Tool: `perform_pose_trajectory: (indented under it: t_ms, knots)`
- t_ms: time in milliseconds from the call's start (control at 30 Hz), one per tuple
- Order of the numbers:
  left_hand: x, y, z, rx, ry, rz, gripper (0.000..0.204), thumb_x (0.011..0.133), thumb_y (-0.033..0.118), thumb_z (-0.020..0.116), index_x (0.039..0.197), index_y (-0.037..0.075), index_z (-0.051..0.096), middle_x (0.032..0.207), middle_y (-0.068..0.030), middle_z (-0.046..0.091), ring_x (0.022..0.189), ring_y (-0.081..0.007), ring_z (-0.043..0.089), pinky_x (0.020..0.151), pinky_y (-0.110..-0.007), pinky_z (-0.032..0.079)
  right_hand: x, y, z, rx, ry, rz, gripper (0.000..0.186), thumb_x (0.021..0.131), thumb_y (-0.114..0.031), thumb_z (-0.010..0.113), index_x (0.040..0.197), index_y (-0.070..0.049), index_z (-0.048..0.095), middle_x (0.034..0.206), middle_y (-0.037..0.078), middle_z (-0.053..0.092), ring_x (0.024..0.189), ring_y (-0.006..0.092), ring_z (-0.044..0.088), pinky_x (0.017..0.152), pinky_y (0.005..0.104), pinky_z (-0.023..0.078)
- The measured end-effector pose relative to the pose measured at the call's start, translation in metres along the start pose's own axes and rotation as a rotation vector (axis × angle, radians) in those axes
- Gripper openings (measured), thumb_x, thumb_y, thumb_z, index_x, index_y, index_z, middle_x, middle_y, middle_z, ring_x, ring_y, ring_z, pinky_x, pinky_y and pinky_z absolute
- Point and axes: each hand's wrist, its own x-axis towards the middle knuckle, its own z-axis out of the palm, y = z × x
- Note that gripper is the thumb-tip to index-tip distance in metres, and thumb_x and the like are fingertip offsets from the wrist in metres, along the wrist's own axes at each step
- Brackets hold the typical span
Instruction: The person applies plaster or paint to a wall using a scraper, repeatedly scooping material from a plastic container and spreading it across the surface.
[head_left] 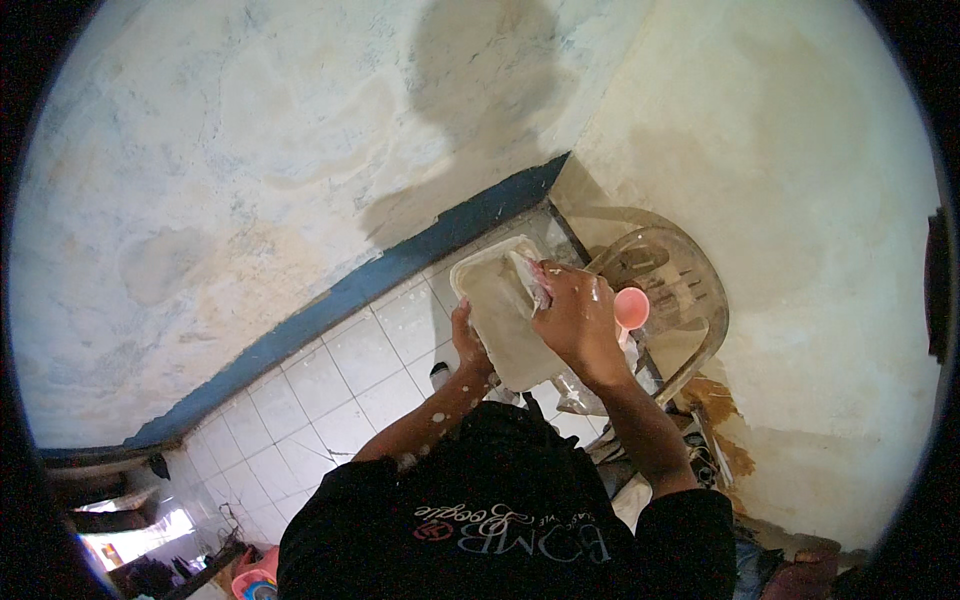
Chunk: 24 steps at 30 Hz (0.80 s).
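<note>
A pale rectangular tub [505,385] with rounded corners is held out in front of my body, greyish-white paste spread inside it. My left hand [470,340] grips its left side, the thumb up along the rim and the other fingers mostly hidden beneath. Over the tub's far right part, my right hand [580,315] is closed around a flat scraper [527,280] smeared with white paste, its blade tilted down into the tub. White splashes dot both hands and my left forearm. The scraper's handle is hidden in my fist.
A dirty plastic chair [715,290] stands in the corner to the right, with a pink scoop [631,308] over its seat beside my right hand. Patchy plastered walls [250,150] meet there, above a blue skirting band [290,330]. White tiles [350,380] cover the floor.
</note>
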Motion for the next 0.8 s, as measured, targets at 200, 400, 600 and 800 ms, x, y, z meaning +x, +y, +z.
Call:
perform_pose_trajectory:
  t_ms: [200, 400, 600, 800]
  knots:
    - [-0.004, 0.009, 0.014, 0.093, -0.121, -0.019, 0.066, 0.079, 0.052, 0.038, 0.126, 0.006, 0.037, 0.121, -0.0151, 0.046, 0.109, -0.0294, 0.046, 0.096, -0.040, 0.035, 0.001, -0.002, 0.003, -0.009, -0.142, -0.126, 0.035, 0.061, -0.011, 0.057, 0.095, -0.004, 0.061, 0.085, 0.016, 0.063, 0.077, 0.0326, 0.061, 0.070, 0.0410, 0.048]
    - [-0.005, 0.013, 0.009, 0.075, -0.020, -0.089, 0.067, 0.079, 0.054, 0.037, 0.126, 0.006, 0.038, 0.121, -0.0150, 0.046, 0.109, -0.0294, 0.046, 0.096, -0.040, 0.035, -0.004, -0.001, -0.007, 0.015, -0.151, -0.150, 0.021, 0.061, -0.006, 0.054, 0.079, 0.001, 0.059, 0.075, 0.021, 0.058, 0.072, 0.0368, 0.057, 0.063, 0.0429, 0.045]
    - [-0.005, 0.012, 0.008, 0.061, -0.048, -0.083, 0.065, 0.080, 0.053, 0.037, 0.123, 0.005, 0.041, 0.116, -0.0160, 0.050, 0.104, -0.0305, 0.051, 0.093, -0.040, 0.037, 0.000, -0.005, 0.000, -0.009, -0.259, -0.067, 0.033, 0.063, -0.010, 0.056, 0.095, -0.005, 0.061, 0.095, 0.014, 0.061, 0.083, 0.0301, 0.060, 0.073, 0.0404, 0.047]
    - [0.011, 0.009, -0.023, -0.309, -0.458, -0.184, 0.061, 0.082, 0.049, 0.036, 0.123, 0.003, 0.041, 0.115, -0.0160, 0.050, 0.104, -0.0300, 0.050, 0.093, -0.040, 0.038, -0.007, -0.011, 0.004, 0.135, -0.163, -0.219, 0.018, 0.061, -0.007, 0.054, 0.078, 0.000, 0.059, 0.075, 0.020, 0.058, 0.072, 0.0376, 0.057, 0.064, 0.0438, 0.045]
